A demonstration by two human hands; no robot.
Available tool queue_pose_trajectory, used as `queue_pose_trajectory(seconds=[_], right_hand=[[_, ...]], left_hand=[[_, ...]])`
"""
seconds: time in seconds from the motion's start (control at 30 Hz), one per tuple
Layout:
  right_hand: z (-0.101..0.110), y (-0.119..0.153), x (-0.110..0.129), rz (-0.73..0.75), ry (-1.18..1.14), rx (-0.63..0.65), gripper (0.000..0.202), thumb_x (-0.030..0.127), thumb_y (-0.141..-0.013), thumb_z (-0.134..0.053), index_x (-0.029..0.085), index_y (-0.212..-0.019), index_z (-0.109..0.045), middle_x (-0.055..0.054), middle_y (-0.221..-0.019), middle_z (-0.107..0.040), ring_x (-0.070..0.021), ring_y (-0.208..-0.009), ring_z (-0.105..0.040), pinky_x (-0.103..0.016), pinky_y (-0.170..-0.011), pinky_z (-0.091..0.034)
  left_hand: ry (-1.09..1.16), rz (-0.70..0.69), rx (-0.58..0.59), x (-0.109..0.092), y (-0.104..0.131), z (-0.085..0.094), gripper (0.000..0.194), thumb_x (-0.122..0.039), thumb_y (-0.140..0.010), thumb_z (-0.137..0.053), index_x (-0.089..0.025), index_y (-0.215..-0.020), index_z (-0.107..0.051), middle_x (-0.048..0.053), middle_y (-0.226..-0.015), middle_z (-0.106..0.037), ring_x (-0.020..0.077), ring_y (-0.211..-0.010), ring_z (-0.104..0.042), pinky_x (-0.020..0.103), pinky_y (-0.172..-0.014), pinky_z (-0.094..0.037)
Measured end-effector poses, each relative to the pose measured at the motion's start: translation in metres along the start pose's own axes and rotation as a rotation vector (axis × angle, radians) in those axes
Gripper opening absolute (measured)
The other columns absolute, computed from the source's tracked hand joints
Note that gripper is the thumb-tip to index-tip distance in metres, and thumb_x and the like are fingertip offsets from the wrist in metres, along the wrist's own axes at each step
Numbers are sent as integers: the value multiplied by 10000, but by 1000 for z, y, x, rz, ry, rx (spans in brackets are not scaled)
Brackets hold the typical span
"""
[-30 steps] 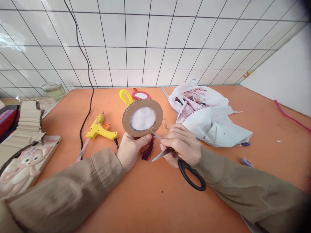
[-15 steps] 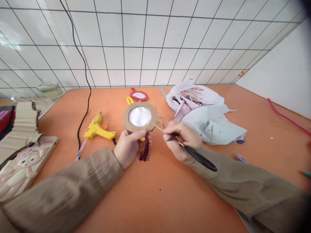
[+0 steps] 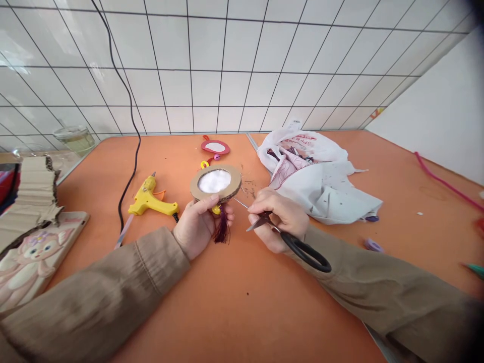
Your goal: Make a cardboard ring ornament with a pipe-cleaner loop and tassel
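My left hand (image 3: pixel 199 224) is closed on the lower edge of a round cardboard ring (image 3: pixel 235 182) with a white centre (image 3: pixel 214 180). A dark purple tassel (image 3: pixel 222 229) hangs below it beside a small yellow piece, and a yellow loop (image 3: pixel 204 164) shows at the ring's far edge. My right hand (image 3: pixel 279 219) grips a pair of scissors (image 3: pixel 308 254) with black handles, its blades spread apart. One thin blade points at the ring's lower right edge; whether it touches cannot be made out.
A yellow glue gun (image 3: pixel 153 201) lies to the left, near a black cable (image 3: pixel 132 116). Behind the ring is a red oval piece (image 3: pixel 226 147). A white plastic bag (image 3: pixel 325 186) sits at right. Torn cardboard (image 3: pixel 36 186) and a cartoon-printed case (image 3: pixel 41 252) lie far left.
The cardboard ring has tilted flatter, showing its near edge. The scissors have shifted slightly left and down, and their second blade is now more visible.
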State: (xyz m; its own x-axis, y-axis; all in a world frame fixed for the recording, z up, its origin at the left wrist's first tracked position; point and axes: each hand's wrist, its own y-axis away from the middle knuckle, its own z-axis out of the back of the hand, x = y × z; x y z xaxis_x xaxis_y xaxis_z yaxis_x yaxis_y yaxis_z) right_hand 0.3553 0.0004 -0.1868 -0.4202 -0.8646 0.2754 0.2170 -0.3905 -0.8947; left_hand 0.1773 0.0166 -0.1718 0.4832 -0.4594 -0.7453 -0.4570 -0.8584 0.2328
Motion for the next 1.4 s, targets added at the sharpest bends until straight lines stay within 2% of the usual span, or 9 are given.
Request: queue_pose_trajectory(seconds=[0.27,0.6,1.0,1.23,1.3,1.4], right_hand=[[0,-2,4,37,32,15,207,59,-759,-539,243,-853,-523,31,-601,-534,-121,-502,-437,-316,-532,-410],[6,-4,3,83,71,148,239,35,-782,-543,244,-892,-504,23,-624,-570,-123,-524,-500,-314,-538,-426],[2,-6,6,78,117,98,233,66,-766,-562,271,-862,-509,35,-618,-588,-138,-509,-505,-321,-532,-425],[0,-1,4,69,104,46,199,99,-799,-548,290,-851,-529,44,-583,-560,-141,-474,-479,-339,-522,-420],[0,2,5,3,79,-1,167,126,-829,-564,287,-873,-557,29,-611,-575,-152,-509,-511,-340,-522,-428],[-1,2,7,-287,22,-130,48,235,-898,-601,275,-924,-602,-11,-747,-662,-172,-619,-609,-336,-548,-484]], left_hand=[[-2,-12,30,1,-1,0,304,-350,-638,-816,-116,-750,-657,61,-655,-664,164,-608,-617,274,-602,-504],[-20,6,48,1,-1,0,325,-358,-628,-823,-113,-762,-657,64,-661,-661,163,-605,-605,275,-602,-502],[-77,-46,72,2,1,0,253,-328,-702,-779,-118,-783,-665,74,-707,-665,168,-640,-605,287,-602,-497],[-27,-22,54,1,-1,0,296,-350,-684,-800,-118,-802,-658,65,-694,-659,158,-624,-608,266,-572,-488],[-12,-16,42,1,-2,1,321,-362,-671,-814,-117,-814,-664,59,-682,-661,149,-612,-604,260,-575,-491],[-21,-21,45,1,-2,2,345,-370,-664,-826,-117,-847,-678,55,-684,-665,147,-611,-608,256,-577,-489]])
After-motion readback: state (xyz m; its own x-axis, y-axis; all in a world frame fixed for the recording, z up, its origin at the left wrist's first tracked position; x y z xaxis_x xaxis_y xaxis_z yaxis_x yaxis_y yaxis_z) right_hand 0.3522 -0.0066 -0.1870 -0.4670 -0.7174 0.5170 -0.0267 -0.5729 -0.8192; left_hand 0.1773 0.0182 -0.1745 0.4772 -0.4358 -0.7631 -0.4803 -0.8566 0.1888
